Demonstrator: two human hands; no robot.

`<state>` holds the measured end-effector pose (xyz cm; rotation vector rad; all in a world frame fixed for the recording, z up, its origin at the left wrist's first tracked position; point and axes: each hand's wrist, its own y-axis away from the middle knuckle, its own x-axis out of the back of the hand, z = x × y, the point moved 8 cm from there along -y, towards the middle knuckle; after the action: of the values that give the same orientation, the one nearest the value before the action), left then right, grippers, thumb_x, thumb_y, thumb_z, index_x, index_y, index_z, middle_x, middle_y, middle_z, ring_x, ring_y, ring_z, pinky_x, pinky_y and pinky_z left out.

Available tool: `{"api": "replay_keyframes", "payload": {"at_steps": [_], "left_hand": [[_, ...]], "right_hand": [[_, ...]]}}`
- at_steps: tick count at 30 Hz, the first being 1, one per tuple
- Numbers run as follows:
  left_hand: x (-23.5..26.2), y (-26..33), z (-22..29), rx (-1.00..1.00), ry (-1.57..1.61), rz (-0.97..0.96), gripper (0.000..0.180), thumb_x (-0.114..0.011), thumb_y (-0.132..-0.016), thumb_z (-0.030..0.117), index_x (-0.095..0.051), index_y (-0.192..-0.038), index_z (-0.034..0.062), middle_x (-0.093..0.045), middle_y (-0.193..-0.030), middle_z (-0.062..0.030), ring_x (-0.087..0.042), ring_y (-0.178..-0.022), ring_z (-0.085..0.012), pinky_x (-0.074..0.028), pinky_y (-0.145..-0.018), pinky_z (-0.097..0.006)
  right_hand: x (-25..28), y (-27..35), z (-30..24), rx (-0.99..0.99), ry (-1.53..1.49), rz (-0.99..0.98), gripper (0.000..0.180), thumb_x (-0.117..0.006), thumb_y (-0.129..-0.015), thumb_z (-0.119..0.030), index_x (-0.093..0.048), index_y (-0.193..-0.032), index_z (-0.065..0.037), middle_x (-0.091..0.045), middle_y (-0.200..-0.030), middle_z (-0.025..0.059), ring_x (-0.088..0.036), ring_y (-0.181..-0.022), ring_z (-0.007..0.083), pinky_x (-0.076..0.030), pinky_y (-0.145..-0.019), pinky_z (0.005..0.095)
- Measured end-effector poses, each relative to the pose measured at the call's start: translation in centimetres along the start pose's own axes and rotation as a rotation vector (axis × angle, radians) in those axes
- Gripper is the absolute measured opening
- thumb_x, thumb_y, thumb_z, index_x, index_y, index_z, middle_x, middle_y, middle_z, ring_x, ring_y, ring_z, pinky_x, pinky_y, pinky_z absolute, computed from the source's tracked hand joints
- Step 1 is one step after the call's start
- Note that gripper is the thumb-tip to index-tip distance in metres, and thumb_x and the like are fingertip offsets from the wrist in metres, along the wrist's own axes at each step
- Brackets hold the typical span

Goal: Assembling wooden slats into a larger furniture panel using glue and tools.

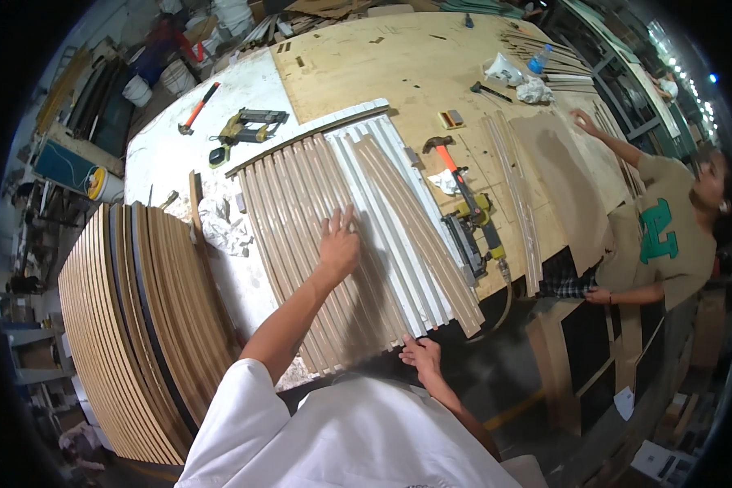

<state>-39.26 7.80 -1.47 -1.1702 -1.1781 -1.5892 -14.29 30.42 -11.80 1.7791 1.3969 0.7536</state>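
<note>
A panel of narrow brown wooden slats (297,236) lies side by side on the table in front of me. My left hand (339,248) rests on these slats near their middle, fingers apart. At the panel's near edge is my right hand (422,356), fingers loosely bent and touching the slat ends; nothing is visibly held. White strips (390,244) show to the right of the brown slats. Across them, at a slant, lie a few loose brown slats (419,228). A dark-edged strip (317,134) runs along the panel's far end.
A nail gun (252,126) and hammer (199,107) lie beyond the panel; another hammer (450,163) and nail gun (476,232) lie right. Finished slatted panels (130,325) stand stacked at left. A co-worker (659,220) at right reaches over a brown sheet (565,171). A hose (504,305) hangs nearby.
</note>
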Motion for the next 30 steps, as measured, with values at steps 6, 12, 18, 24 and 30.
{"api": "replay_keyframes", "payload": {"at_steps": [6,12,18,24,30], "left_hand": [[0.1,1.3,-1.4,-0.006,-0.015,0.159,0.04,-0.057,-0.077,0.01,-0.068,-0.115,0.0188,-0.016,-0.158,-0.0088,-0.012,-0.145,-0.0356,-0.009,-0.115,-0.057],[3.8,4.9,0.2,-0.052,0.117,0.486,0.026,-0.055,-0.081,0.01,-0.066,-0.103,0.0012,-0.048,-0.134,-0.0213,-0.038,-0.131,-0.0367,-0.026,-0.11,-0.051],[2.9,4.9,4.3,-0.012,0.578,0.299,0.01,-0.062,-0.083,0.007,-0.062,-0.081,-0.0025,-0.063,-0.08,-0.0197,-0.061,-0.071,-0.0373,-0.05,-0.069,-0.045],[0.6,6.6,5.7,0.025,0.469,0.258,0.015,-0.058,-0.087,0.011,-0.063,-0.082,-0.0024,-0.065,-0.087,-0.0201,-0.061,-0.083,-0.0378,-0.049,-0.076,-0.045],[-0.3,7.5,6.1,-0.055,0.2,0.276,0.046,-0.053,-0.085,0.013,-0.05,-0.129,0.0015,-0.04,-0.139,-0.0195,-0.038,-0.128,-0.0384,-0.034,-0.104,-0.051]], "right_hand": [[2.9,0.5,-0.4,0.113,0.075,0.003,0.028,-0.073,-0.084,-0.022,-0.062,-0.09,0.003,-0.067,-0.076,0.0128,-0.068,-0.061,0.0188,-0.055,-0.052,0.0265],[11.6,0.5,-2.7,0.175,-0.504,0.153,0.029,-0.062,-0.093,-0.024,-0.059,-0.111,-0.001,-0.068,-0.103,0.0153,-0.067,-0.087,0.0222,-0.056,-0.073,0.0321],[8.0,1.7,-3.0,0.147,-0.325,-0.061,0.025,-0.06,-0.094,-0.02,-0.063,-0.106,0.001,-0.069,-0.094,0.0114,-0.067,-0.081,0.0175,-0.055,-0.071,0.0297],[5.9,3.9,1.7,0.108,-0.097,-0.229,0.031,-0.059,-0.095,-0.021,-0.063,-0.11,0.005,-0.069,-0.092,0.0119,-0.066,-0.08,0.0173,-0.055,-0.073,0.0292],[7.6,2.9,4.3,0.127,0.019,-0.255,0.028,-0.059,-0.095,-0.019,-0.064,-0.107,0.005,-0.068,-0.092,0.0131,-0.067,-0.08,0.018,-0.055,-0.073,0.0295]]}}
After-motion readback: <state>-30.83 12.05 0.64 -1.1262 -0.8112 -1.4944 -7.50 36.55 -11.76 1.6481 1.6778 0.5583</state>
